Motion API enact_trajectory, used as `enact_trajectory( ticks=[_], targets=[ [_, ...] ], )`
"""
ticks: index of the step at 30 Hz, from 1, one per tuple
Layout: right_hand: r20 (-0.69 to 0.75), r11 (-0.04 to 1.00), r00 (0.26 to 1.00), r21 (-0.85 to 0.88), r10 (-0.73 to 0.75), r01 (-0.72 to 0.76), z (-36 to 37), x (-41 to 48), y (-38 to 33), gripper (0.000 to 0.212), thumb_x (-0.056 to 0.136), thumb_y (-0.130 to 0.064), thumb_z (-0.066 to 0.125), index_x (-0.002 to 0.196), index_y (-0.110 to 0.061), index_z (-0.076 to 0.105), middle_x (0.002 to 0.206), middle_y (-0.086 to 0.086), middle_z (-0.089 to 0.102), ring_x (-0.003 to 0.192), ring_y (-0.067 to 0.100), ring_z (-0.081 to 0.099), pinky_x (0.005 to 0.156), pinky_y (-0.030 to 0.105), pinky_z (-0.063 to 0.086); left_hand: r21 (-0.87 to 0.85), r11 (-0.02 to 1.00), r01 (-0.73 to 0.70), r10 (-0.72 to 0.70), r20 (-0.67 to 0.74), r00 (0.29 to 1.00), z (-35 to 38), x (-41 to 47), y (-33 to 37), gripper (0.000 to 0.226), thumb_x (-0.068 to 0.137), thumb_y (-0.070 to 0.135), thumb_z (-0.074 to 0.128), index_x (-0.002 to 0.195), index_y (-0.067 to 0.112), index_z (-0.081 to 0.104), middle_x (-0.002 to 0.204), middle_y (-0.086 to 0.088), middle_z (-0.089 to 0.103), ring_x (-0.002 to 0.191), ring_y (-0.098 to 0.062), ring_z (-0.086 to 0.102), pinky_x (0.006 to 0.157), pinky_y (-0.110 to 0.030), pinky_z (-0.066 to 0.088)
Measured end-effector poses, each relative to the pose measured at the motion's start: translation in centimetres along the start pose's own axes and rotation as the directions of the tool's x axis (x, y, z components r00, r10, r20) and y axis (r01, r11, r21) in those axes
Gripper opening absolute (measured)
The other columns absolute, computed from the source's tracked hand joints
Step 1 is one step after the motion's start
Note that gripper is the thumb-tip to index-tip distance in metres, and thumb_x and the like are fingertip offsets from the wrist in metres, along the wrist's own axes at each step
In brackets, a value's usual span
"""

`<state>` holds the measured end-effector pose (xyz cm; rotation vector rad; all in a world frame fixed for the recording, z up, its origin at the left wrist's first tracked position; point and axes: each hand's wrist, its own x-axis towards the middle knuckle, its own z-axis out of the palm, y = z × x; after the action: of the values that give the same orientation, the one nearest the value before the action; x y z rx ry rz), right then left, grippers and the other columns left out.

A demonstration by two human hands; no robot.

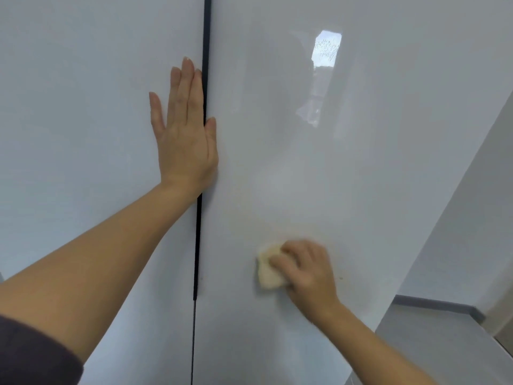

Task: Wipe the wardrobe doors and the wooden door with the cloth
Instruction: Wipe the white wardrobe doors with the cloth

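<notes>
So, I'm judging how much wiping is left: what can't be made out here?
Wooden door: none in the head view; outside the frame.
Cloth: motion-blurred, partly under the right hand; its state unclear.
Right door: glare hides any streaks; top and bottom cut off by the frame.
Left door: partly covered by the left hand and arm.

You wore a dark plum-brown sleeve (30,354) on your left arm, its soft edge bunched near the elbow. Below it your left hand (184,134) was bare, as was your right hand (308,269).
</notes>
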<state>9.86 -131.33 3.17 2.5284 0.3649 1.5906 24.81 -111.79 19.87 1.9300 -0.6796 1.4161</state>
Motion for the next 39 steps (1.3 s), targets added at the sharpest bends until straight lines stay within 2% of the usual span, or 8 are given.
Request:
enact_trajectory(
  ticks=[2, 4, 7, 10, 16, 26, 31, 39],
  targets=[
    [0.092, 0.996, 0.992, -0.001, -0.084, 0.085, 0.7, -1.8, -0.9, 0.036, 0.101, -0.011, 0.035, 0.091, -0.019, 0.068, 0.099, 0.007, 0.062, 0.088, 0.030, 0.062, 0.074, 0.034, 0.042, 0.002, 1.000, -0.007, 0.007, 0.027, 1.000, -0.4, -0.1, -0.2, 0.062, 0.097, 0.015, 0.032, 0.155, 0.007, 0.010, 0.164, -0.008, 0.008, 0.151, -0.020, 0.004, 0.121, -0.049, -0.003],
    [0.069, 0.997, 0.994, 0.000, -0.080, 0.080, 0.5, 0.3, -1.0, 0.027, 0.096, -0.007, 0.045, 0.090, -0.017, 0.070, 0.098, 0.007, 0.062, 0.089, 0.030, 0.060, 0.073, 0.034, 0.042, -0.002, 1.000, -0.025, 0.025, 0.053, 0.998, -0.8, 0.0, -0.4, 0.063, 0.097, 0.017, 0.034, 0.155, 0.008, 0.010, 0.164, -0.006, 0.007, 0.151, -0.019, 0.004, 0.121, -0.049, -0.001],
    [-0.091, 0.997, 0.993, 0.038, 0.072, -0.069, -0.7, 7.1, -0.5, 0.031, 0.069, 0.005, 0.062, 0.092, -0.013, 0.072, 0.102, 0.009, 0.062, 0.094, 0.030, 0.055, 0.072, 0.036, 0.041, -0.001, 0.999, -0.034, 0.034, 0.096, 0.995, -1.5, 0.1, -0.7, 0.064, 0.098, 0.019, 0.036, 0.155, 0.009, 0.009, 0.164, -0.005, 0.006, 0.151, -0.018, 0.003, 0.121, -0.050, 0.001],
    [-0.157, 0.983, 0.971, 0.075, 0.179, -0.169, -0.5, 10.3, -1.6, 0.038, 0.063, 0.006, 0.062, 0.096, -0.011, 0.072, 0.106, 0.011, 0.063, 0.096, 0.033, 0.054, 0.073, 0.038, 0.041, 0.007, 0.999, -0.047, 0.045, 0.144, 0.989, -1.7, 0.0, -0.8, 0.064, 0.099, 0.022, 0.035, 0.156, 0.010, 0.007, 0.164, -0.005, 0.004, 0.151, -0.017, 0.001, 0.121, -0.050, 0.001],
    [0.007, 0.998, 0.998, 0.040, -0.057, 0.057, 3.5, 4.7, -5.4, 0.023, 0.079, 0.006, 0.063, 0.089, -0.013, 0.071, 0.100, 0.005, 0.066, 0.086, 0.028, 0.054, 0.064, 0.035, 0.041, 0.003, 0.992, -0.124, 0.120, 0.217, 0.969, -2.9, 0.2, -2.0, 0.062, 0.102, 0.027, 0.030, 0.156, 0.011, 0.004, 0.164, -0.004, 0.000, 0.151, -0.016, -0.002, 0.122, -0.044, -0.003],
    [-0.269, 0.959, 0.925, 0.167, 0.268, -0.229, -0.1, 21.9, -6.0, 0.045, 0.059, 0.007, 0.054, 0.097, -0.012, 0.070, 0.107, 0.002, 0.065, 0.093, 0.027, 0.052, 0.072, 0.039, 0.045, -0.078, 0.950, -0.301, 0.311, 0.228, 0.923, -3.4, -0.1, -4.6, 0.056, 0.100, 0.016, 0.026, 0.155, 0.009, 0.016, 0.163, -0.005, 0.010, 0.151, -0.018, 0.006, 0.123, -0.041, 0.002],
    [-0.290, 0.958, 0.922, 0.204, 0.255, -0.201, 2.1, 18.4, -7.2, 0.043, 0.063, 0.012, 0.055, 0.098, -0.006, 0.071, 0.106, 0.004, 0.067, 0.093, 0.028, 0.052, 0.073, 0.042, 0.047, -0.016, 0.912, -0.409, 0.406, 0.161, 0.900, -2.9, -2.3, -6.9, 0.051, 0.102, 0.010, 0.030, 0.152, 0.002, 0.024, 0.160, -0.013, 0.020, 0.149, -0.026, 0.013, 0.121, -0.050, 0.010],
    [-0.232, 0.965, 0.948, 0.199, 0.218, -0.173, 4.4, 12.2, -8.5, 0.032, 0.073, 0.011, 0.057, 0.097, -0.004, 0.073, 0.105, 0.006, 0.069, 0.094, 0.028, 0.053, 0.074, 0.042, 0.047, -0.062, 0.943, -0.326, 0.331, 0.172, 0.928, -1.7, -11.9, -8.3, 0.051, 0.101, 0.009, 0.037, 0.150, 0.001, 0.026, 0.159, -0.013, 0.020, 0.149, -0.027, 0.017, 0.119, -0.056, 0.011]
  ],
)
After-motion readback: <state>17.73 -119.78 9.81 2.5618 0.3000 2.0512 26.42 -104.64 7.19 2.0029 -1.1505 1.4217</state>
